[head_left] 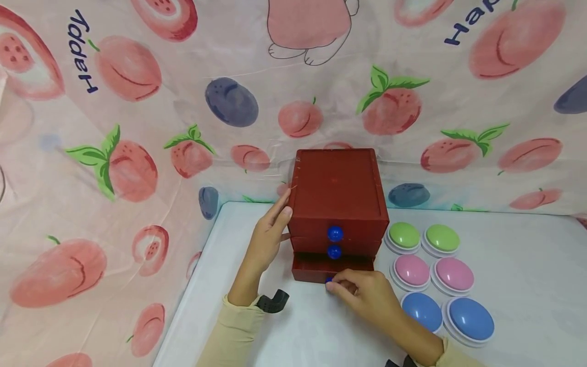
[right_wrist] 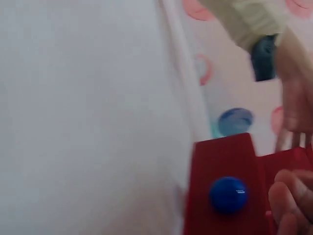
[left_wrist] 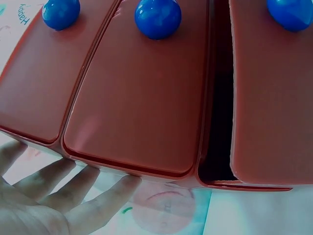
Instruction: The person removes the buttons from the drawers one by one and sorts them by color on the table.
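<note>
Nearest the head camera, the right hand [head_left: 362,293] curls its fingertips round the blue knob [head_left: 329,280] of the bottom drawer [head_left: 316,269], pinching it at the front edge. That drawer stands pulled a little way out of the red chest [head_left: 338,204], and the left wrist view shows a dark gap beside its front panel; what lies inside cannot be told. Two more drawers above it sit flush, each with a round blue knob, the middle knob [head_left: 334,252] just under the top knob [head_left: 335,234]. Glossy dark red all over, the chest stands upright near the back edge of the white table [head_left: 527,285], close to the fruit-printed cloth [head_left: 137,153] that hangs behind and to the left. Against the chest's left side rests the left hand [head_left: 268,239], flat, its fingers straight and together. Just right of the chest lie six domed buttons in pairs: green buttons [head_left: 424,237] farthest back, pink buttons [head_left: 433,272] between, blue buttons [head_left: 451,316] nearest.
</note>
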Demonstrator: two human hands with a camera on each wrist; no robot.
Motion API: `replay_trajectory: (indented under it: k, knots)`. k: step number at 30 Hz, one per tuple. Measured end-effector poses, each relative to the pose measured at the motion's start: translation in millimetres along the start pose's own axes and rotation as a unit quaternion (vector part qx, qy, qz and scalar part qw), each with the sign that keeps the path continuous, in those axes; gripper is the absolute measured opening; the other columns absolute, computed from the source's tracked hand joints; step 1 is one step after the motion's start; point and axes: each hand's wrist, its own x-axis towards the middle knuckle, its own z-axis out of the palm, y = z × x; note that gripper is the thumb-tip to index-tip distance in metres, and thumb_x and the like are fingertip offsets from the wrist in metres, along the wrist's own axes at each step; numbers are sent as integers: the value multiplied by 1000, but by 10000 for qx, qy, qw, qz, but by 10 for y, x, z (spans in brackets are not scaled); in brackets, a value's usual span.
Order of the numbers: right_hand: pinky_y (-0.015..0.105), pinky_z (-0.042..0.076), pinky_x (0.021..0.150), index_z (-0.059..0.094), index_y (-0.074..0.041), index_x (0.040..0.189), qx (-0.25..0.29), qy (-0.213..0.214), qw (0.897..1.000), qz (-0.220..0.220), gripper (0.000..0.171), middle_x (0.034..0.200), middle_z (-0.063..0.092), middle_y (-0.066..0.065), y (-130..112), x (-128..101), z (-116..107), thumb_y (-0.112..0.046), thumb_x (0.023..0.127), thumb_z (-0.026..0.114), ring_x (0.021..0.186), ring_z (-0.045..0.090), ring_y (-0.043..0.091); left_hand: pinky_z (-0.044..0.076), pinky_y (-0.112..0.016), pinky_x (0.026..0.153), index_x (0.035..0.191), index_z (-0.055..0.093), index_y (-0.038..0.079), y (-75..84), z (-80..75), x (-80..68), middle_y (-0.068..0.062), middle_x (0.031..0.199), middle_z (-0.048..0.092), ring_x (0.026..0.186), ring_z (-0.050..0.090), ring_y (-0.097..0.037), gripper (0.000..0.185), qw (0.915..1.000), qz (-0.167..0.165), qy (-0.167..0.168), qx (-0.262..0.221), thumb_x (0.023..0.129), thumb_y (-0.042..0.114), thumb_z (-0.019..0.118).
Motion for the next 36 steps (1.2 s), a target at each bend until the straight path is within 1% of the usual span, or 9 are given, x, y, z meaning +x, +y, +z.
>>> replay_trajectory:
  k: [2, 4, 7, 12, 15, 19, 23, 28, 36]
  knots:
    - [14, 44, 53, 77, -25, 82, -54, -166, 9987, 485, 14, 62, 57, -24, -12, -48, 31, -37, 81, 86, 59, 47, -9, 57, -54, 96, 157, 37, 40, 5, 2, -2, 9, 162, 38, 143, 48, -25, 51, 10000, -7, 5, -12, 107, 45, 48]
    - [15, 44, 54, 78, -25, 81, -266, -328, 9950, 909, 17, 60, 56, -25, -7, -80, 69, -41, 82, 85, 59, 46, -8, 57, -54, 96, 157, 37, 40, 12, 5, -5, 9, 162, 38, 144, 47, -25, 51, 10000, -21, 16, -7, 107, 45, 48]
    - [18, 45, 55, 80, -25, 82, -550, -477, 9899, 1218, 19, 61, 60, -22, 25, -99, 126, -44, 81, 85, 61, 51, -3, 57, -55, 97, 157, 37, 40, 18, 8, -6, 9, 162, 38, 144, 46, -25, 52, 10000, -29, 30, 7, 107, 46, 48]
    - [23, 46, 54, 81, -23, 82, -907, -438, 9874, 1217, 25, 65, 69, -15, 92, -87, 196, -48, 79, 85, 65, 61, 6, 57, -54, 97, 157, 37, 40, 11, 10, 6, 10, 162, 37, 145, 46, -24, 52, 10000, -30, 34, 23, 107, 47, 48]
    - [24, 45, 52, 80, -25, 78, -1028, -417, 9867, 1190, 27, 63, 68, -16, 112, -68, 222, -51, 79, 84, 63, 62, 7, 57, -54, 96, 157, 37, 39, 15, 15, 17, 10, 162, 38, 144, 47, -24, 52, 10000, -23, 41, 0, 107, 46, 48]
    - [23, 37, 46, 68, -27, 64, -1172, -593, 9844, 1173, 35, 51, 51, -18, 116, -37, 248, -55, 81, 81, 53, 49, 4, 57, -54, 96, 158, 37, 38, 27, 23, 26, 10, 162, 38, 144, 47, -25, 52, 10000, -17, 55, -21, 107, 46, 48]
    - [23, 27, 42, 50, -28, 54, -1395, -698, 9816, 1100, 49, 46, 34, -15, 120, -19, 274, -55, 83, 80, 48, 36, 4, 57, -55, 96, 158, 37, 37, 34, 29, 27, 9, 163, 37, 144, 47, -25, 53, 10000, -34, 53, -6, 107, 46, 48]
    - [23, 24, 41, 46, -25, 53, -1452, -681, 9815, 1050, 53, 46, 32, -12, 117, -5, 282, -50, 84, 81, 46, 34, 6, 57, -54, 96, 157, 37, 39, 27, 27, 30, 10, 162, 38, 144, 47, -25, 53, 10000, -35, 67, 7, 107, 48, 48]
    - [23, 24, 41, 48, -24, 54, -1247, -958, 9798, 1239, 51, 46, 35, -11, 131, 31, 286, -48, 85, 81, 46, 36, 7, 57, -53, 96, 157, 37, 39, 17, 30, 28, 10, 162, 38, 144, 47, -24, 53, 10000, -6, 59, 6, 107, 47, 48]
